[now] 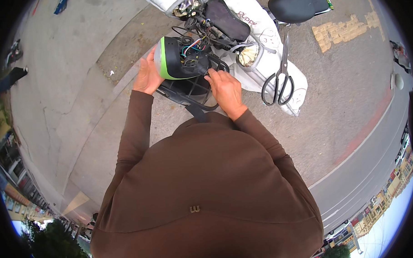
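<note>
Standing over grey pavement (62, 93), the wearer of a brown top (204, 183) bends toward a vehicle's handlebar end. A white padded cover (266, 29) drapes around the bars, running down to the right. Below them sits a black basket (174, 94), partly hidden. Over it, between the two hands, is the green-and-black housing (173, 62), its hollow side showing. Black-handled scissors (284, 71) appear to lie along the cover, loops toward the wearer. Risk: a tug on the cloth could send them sliding.

Left hand (148, 75) is cupped around the housing's rounded outer side, bearing it from the left. Right hand (225, 89) has its fingers drawn together at the housing's right end; cannot tell whether they pinch a small part or only the edge.

Smallest: coloured wires (192, 46) at the open side. Main worry: if the left hand slackened, the housing might tip into the basket and strain them. Pressing the housing inward carelessly could trap a strand; a hard pull from the right could loosen a connection.
</note>
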{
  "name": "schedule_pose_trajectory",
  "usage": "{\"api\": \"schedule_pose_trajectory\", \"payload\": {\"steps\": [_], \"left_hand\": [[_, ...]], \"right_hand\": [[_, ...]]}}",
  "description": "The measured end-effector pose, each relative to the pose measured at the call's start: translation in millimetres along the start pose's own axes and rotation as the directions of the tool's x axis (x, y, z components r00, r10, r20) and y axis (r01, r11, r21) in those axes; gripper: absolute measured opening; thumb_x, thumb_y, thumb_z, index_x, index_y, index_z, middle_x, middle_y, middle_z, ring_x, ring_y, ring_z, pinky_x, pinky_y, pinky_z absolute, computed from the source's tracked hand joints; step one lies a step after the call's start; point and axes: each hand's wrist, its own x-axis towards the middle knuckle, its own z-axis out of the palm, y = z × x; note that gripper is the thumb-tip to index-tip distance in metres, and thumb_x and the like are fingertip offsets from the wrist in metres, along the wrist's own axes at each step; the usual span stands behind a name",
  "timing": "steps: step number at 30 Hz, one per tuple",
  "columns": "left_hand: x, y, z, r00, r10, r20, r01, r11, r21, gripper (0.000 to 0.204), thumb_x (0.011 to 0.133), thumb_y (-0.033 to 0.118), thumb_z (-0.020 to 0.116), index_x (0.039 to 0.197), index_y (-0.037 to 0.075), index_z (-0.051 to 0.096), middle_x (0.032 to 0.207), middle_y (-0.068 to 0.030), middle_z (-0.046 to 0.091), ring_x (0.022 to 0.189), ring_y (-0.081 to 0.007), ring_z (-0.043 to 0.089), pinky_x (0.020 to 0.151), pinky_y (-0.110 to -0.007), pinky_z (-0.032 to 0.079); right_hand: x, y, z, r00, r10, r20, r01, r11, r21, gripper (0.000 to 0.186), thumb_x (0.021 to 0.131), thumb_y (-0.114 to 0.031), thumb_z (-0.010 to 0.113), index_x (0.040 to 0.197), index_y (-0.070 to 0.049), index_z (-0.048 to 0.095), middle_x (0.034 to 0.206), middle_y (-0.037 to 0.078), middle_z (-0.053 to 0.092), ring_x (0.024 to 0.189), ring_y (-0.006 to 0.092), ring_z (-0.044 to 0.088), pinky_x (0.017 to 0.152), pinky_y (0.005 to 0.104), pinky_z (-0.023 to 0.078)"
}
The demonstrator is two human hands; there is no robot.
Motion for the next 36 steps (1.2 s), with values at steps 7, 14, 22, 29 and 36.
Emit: {"api": "schedule_pose_trajectory", "payload": {"steps": [7, 14, 22, 29, 36], "left_hand": [[18, 33, 6, 0.994, -0.107, 0.012, 0.057, 0.622, 0.781, 0.066, 0.084, 0.03, 0.068, 0.138, 0.004, 0.04, 0.136, -0.0114, 0.046, 0.127, -0.0211, 0.044, 0.105, -0.034, 0.033], [50, 21, 5, 0.988, -0.147, -0.038, 0.103, 0.468, 0.878, 0.059, 0.082, 0.022, 0.066, 0.136, 0.007, 0.044, 0.132, -0.0121, 0.05, 0.121, -0.0215, 0.047, 0.102, -0.031, 0.035], [66, 14, 8, 0.994, -0.107, -0.02, 0.046, 0.248, 0.968, 0.058, 0.082, 0.025, 0.066, 0.134, 0.008, 0.046, 0.134, -0.0145, 0.049, 0.125, -0.0271, 0.046, 0.104, -0.033, 0.035], [83, 3, 10, 0.962, -0.028, 0.271, -0.271, -0.006, 0.962, 0.055, 0.081, 0.021, 0.067, 0.131, 0.008, 0.048, 0.133, -0.0167, 0.048, 0.125, -0.0319, 0.045, 0.105, -0.037, 0.035], [96, -18, 2, 0.985, 0.069, 0.157, -0.17, 0.293, 0.941, 0.056, 0.078, 0.021, 0.074, 0.125, 0.004, 0.049, 0.127, -0.0159, 0.054, 0.119, -0.032, 0.052, 0.102, -0.038, 0.039]], "right_hand": [[-14, 8, 17, 0.999, 0.041, -0.031, -0.042, 0.998, -0.043, 0.027, 0.082, -0.018, 0.07, 0.105, -0.004, 0.064, 0.072, 0.007, 0.054, 0.065, 0.0245, 0.058, 0.055, 0.0362, 0.047], [-26, 17, 41, 0.992, 0.112, 0.053, -0.113, 0.993, 0.026, 0.03, 0.086, -0.022, 0.066, 0.107, -0.001, 0.063, 0.077, 0.011, 0.057, 0.07, 0.0278, 0.06, 0.061, 0.0375, 0.05], [-24, 30, 52, 0.94, 0.256, 0.225, -0.309, 0.917, 0.25, 0.033, 0.09, -0.023, 0.061, 0.111, 0.002, 0.059, 0.089, 0.019, 0.063, 0.083, 0.0382, 0.062, 0.071, 0.0448, 0.05], [-20, 40, 65, 0.885, 0.358, 0.297, -0.449, 0.824, 0.344, 0.029, 0.09, -0.02, 0.06, 0.107, 0.003, 0.059, 0.094, 0.023, 0.061, 0.087, 0.0421, 0.06, 0.076, 0.0444, 0.048], [-20, 50, 76, 0.872, 0.371, 0.32, -0.461, 0.841, 0.283, 0.027, 0.086, -0.022, 0.063, 0.099, 0.003, 0.061, 0.098, 0.024, 0.057, 0.087, 0.0424, 0.06, 0.075, 0.0467, 0.048]]}}
